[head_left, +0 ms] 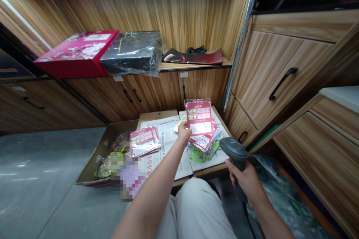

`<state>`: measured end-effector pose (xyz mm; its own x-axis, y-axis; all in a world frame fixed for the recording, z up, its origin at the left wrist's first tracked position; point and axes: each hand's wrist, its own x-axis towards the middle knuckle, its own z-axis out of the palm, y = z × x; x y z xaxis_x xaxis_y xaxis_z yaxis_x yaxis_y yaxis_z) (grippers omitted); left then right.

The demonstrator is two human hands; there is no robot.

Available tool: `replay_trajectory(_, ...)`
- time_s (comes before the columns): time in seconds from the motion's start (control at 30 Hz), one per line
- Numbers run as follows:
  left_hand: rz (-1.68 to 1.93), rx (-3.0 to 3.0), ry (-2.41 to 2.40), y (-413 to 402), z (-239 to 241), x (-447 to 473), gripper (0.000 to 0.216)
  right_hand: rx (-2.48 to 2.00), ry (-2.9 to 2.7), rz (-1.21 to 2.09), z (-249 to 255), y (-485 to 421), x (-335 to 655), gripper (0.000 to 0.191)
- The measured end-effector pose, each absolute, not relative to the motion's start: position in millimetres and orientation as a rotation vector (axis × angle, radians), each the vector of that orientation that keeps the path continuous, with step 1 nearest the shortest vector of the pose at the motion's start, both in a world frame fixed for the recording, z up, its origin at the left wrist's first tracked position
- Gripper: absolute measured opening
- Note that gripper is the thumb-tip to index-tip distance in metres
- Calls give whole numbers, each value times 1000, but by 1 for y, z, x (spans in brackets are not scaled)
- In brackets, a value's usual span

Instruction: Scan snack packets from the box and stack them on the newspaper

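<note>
My left hand (184,134) pinches the lower left edge of a red printed packet (199,117) in clear plastic, held up with its printed side toward me. Beneath it lie more red packets (206,141) and some green packets (199,154) on newspaper. In my right hand (243,179) is a dark grey handheld barcode scanner (233,149), gripped by its handle, its head near the packets and a cable hanging down. Left of my left forearm, a stack of similar red packets (144,141) rests on the newspaper (168,130).
An open cardboard box (92,164) with colourful packages stands on the floor at left. On the shelf are a pink-red box (78,50), a plastic-wrapped black box (130,54) and a dark red bag (196,58). Wooden cabinets (157,91) rise behind; clear plastic (286,194) lies at right.
</note>
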<state>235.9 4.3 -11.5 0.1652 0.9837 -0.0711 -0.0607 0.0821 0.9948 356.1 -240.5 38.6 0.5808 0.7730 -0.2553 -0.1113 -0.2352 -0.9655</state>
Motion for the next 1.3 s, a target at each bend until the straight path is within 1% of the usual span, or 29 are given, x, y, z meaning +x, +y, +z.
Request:
replay_trajectory(0.37, 1050, 1189, 1063, -2, -7, 240, 25, -1591, -555, 920, 31, -238, 358, 40)
replay_trajectory(0.53, 1042, 1170, 1046, -6, -6, 246, 24, -1586, -541, 908, 33, -237, 357, 41)
replay_trajectory(0.63, 1039, 1121, 1066, -6, -5, 247, 28, -1584, -532, 891, 37, -238, 356, 45)
replay_trajectory(0.8, 955, 1073, 1206, 0, -10, 241, 41, -1595, -502, 875, 43, -240, 359, 52)
replay_trajectory(1.0, 853, 1393, 1519, 9, -20, 227, 40, -1604, -497, 865, 42, -241, 363, 53)
replay_trajectory(1.13, 642, 1710, 1709, 5, -16, 220, 49, -1614, -507, 866, 41, -241, 364, 52)
replay_trajectory(1.2, 493, 1889, 1727, -2, -13, 221, 51, -1606, -512, 877, 40, -240, 364, 53)
replay_trajectory(1.3, 286, 2149, 1566, -11, -10, 225, 48, -1599, -518, 887, 40, -240, 363, 53)
